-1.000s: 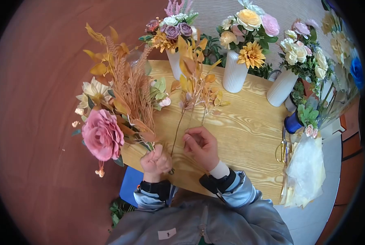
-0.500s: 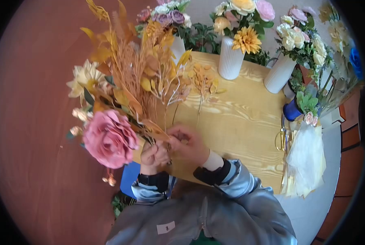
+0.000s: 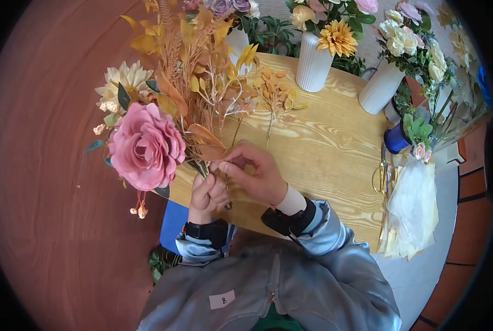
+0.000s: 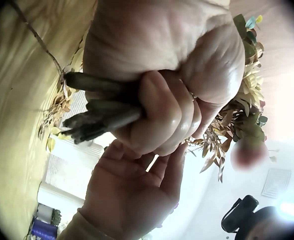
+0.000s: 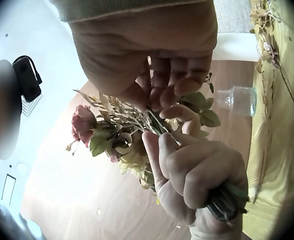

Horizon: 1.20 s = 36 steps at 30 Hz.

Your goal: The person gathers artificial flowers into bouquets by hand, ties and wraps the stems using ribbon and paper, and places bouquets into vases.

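My left hand (image 3: 209, 193) grips a bouquet's gathered stems; their thick dark cut ends (image 4: 104, 117) jut out below the fist in the left wrist view. Among the flowers are a big pink rose (image 3: 147, 146), a cream dahlia (image 3: 126, 84) and tan feathery plumes. A spray of yellow leaves (image 3: 230, 94) stands against the bouquet's right side. Just above the left fist, my right hand (image 3: 262, 175) pinches its thin stem (image 5: 157, 120) between thumb and fingers, fingertips right at the bundle. Another yellow leaf sprig (image 3: 275, 98) lies on the table.
White ribbed vases (image 3: 314, 63) of flowers line the table's far side. At the right are gold-handled scissors (image 3: 379, 176), a blue ribbon spool (image 3: 396, 139) and pale wrapping sheets (image 3: 411, 207). A clear glass bottle (image 5: 239, 101) shows in the right wrist view.
The right hand has moved left to the left fist, bringing the yellow leaf spray from over the table to the bouquet. The bouquet has shifted slightly.
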Tool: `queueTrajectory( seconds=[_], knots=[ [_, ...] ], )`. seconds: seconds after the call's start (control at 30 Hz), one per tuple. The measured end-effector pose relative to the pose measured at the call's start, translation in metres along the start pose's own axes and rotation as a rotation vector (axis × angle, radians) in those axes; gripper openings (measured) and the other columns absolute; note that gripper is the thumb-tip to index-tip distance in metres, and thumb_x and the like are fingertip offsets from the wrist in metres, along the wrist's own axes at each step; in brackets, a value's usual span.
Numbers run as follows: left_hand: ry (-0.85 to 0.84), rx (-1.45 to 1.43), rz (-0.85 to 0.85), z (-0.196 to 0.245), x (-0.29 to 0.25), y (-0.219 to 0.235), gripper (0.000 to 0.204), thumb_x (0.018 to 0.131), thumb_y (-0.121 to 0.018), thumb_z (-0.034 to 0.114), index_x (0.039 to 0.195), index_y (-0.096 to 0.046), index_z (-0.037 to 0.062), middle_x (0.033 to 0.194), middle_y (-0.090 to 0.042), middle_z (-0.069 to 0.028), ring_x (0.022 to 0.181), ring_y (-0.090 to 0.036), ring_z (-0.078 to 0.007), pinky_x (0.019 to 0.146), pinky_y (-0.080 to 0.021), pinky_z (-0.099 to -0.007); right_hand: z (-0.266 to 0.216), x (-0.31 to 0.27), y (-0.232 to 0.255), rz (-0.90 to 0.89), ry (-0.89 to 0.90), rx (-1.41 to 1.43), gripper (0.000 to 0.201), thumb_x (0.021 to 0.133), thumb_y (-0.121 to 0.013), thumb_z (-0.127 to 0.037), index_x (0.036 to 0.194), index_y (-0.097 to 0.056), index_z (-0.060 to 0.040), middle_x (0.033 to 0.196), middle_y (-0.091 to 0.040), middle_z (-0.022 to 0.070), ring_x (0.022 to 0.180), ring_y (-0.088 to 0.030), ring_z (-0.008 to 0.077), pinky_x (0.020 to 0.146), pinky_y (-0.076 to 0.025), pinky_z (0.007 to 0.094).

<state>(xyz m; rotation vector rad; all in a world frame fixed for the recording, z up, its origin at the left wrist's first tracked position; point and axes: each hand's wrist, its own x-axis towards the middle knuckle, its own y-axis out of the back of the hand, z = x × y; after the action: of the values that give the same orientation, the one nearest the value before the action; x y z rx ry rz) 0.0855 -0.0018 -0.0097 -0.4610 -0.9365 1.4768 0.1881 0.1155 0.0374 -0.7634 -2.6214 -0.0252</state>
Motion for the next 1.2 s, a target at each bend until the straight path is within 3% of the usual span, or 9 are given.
queueTrajectory(
  seconds=[0.47, 0.67, 0.77, 0.87, 0.93, 0.97, 1.0, 1.1, 1.2],
  knots=[
    [0.134, 0.043, 0.055, -0.004, -0.002, -0.001, 0.043, 0.090, -0.036, 0.025, 0.125, -0.023, 0.0023, 0.047, -0.022, 0.0050, 0.034, -0.015, -0.0043, 0.032, -0.016, -0.0196, -0.007, 0.000, 0.006, -0.052, 0.169, -0.362, 0.016, 0.071, -0.065, -0.016, 0.082, -0.059, -0.0050, 0.075, -0.054, 0.0055, 0.069, -0.050, 0.0165, 0.060, -0.039, 0.0257],
    [0.090, -0.044, -0.009, -0.013, -0.006, 0.019, 0.022, 0.090, -0.037, 0.020, 0.105, -0.042, 0.0047, 0.048, -0.023, 0.0031, 0.035, -0.019, -0.0067, 0.034, -0.020, -0.0207, -0.028, 0.018, 0.014, -0.267, -0.295, -0.294, 0.027, 0.070, -0.067, -0.018, 0.091, -0.059, -0.0047, 0.079, -0.057, 0.0058, 0.069, -0.051, 0.0147, 0.062, -0.040, 0.0283],
    [0.095, -0.033, 0.001, -0.023, -0.013, 0.017, 0.022, 0.088, -0.042, 0.018, 0.106, -0.044, 0.0053, 0.054, -0.038, 0.0025, 0.041, -0.034, -0.0093, 0.037, -0.030, -0.0231, -0.022, 0.027, 0.017, -0.370, -0.194, -0.233, 0.043, 0.072, -0.062, -0.036, 0.102, -0.056, -0.0051, 0.094, -0.056, 0.0113, 0.082, -0.055, 0.0204, 0.068, -0.045, 0.0299],
    [0.116, 0.544, 0.540, -0.035, -0.022, 0.010, 0.027, 0.087, -0.044, 0.027, 0.067, -0.038, 0.0091, 0.049, -0.030, 0.0015, 0.036, -0.026, -0.0107, 0.033, -0.018, -0.0235, -0.004, 0.027, 0.018, -0.433, 0.011, -0.077, 0.049, 0.073, -0.061, -0.039, 0.109, -0.052, -0.0069, 0.104, -0.055, 0.0140, 0.096, -0.051, 0.0220, 0.076, -0.044, 0.0330],
    [0.167, 0.184, 0.561, -0.033, -0.021, 0.002, 0.027, 0.086, -0.045, 0.026, 0.067, -0.038, 0.0082, 0.049, -0.031, 0.0008, 0.039, -0.029, -0.0116, 0.035, -0.020, -0.0238, 0.001, 0.032, -0.005, 0.330, 0.499, -0.466, 0.052, 0.072, -0.065, -0.018, 0.116, -0.042, -0.0064, 0.117, -0.044, 0.0102, 0.104, -0.045, 0.0170, 0.086, -0.039, 0.0277],
    [0.224, 0.240, 0.541, -0.028, -0.020, 0.001, 0.029, 0.084, -0.048, 0.029, 0.066, -0.038, 0.0074, 0.049, -0.031, -0.0006, 0.040, -0.029, -0.0119, 0.036, -0.021, -0.0236, -0.003, 0.032, 0.015, -0.203, 0.542, -1.035, 0.046, 0.078, -0.056, -0.035, 0.116, -0.048, -0.0104, 0.117, -0.049, 0.0090, 0.109, -0.042, 0.0202, 0.089, -0.036, 0.0317],
    [0.222, 0.234, 0.546, -0.025, -0.014, -0.007, 0.029, 0.084, -0.048, 0.029, 0.066, -0.038, 0.0074, 0.049, -0.031, -0.0006, 0.040, -0.029, -0.0119, 0.036, -0.021, -0.0236, -0.001, 0.031, 0.013, -0.210, 0.541, -1.033, 0.046, 0.078, -0.056, -0.035, 0.116, -0.048, -0.0104, 0.117, -0.049, 0.0090, 0.109, -0.042, 0.0202, 0.089, -0.036, 0.0317],
    [0.155, 0.165, 0.254, -0.030, -0.014, 0.030, 0.030, 0.083, -0.048, 0.030, 0.069, -0.041, 0.0046, 0.049, -0.033, -0.0034, 0.039, -0.033, -0.0122, 0.035, -0.022, -0.0242, 0.013, 0.032, 0.003, -0.307, -0.231, 0.617, 0.033, 0.080, -0.052, -0.030, 0.104, -0.053, -0.0081, 0.095, -0.057, 0.0128, 0.087, -0.053, 0.0241, 0.074, -0.043, 0.0319],
    [0.268, -0.002, 0.111, -0.011, 0.004, 0.001, 0.026, 0.083, -0.046, 0.026, 0.075, -0.045, 0.0015, 0.053, -0.036, -0.0042, 0.040, -0.036, -0.0143, 0.035, -0.024, -0.0262, 0.042, 0.039, 0.007, -0.505, 0.056, 0.218, 0.032, 0.081, -0.049, -0.031, 0.099, -0.053, -0.0051, 0.085, -0.057, 0.0147, 0.075, -0.053, 0.0254, 0.066, -0.043, 0.0337]
  ],
)
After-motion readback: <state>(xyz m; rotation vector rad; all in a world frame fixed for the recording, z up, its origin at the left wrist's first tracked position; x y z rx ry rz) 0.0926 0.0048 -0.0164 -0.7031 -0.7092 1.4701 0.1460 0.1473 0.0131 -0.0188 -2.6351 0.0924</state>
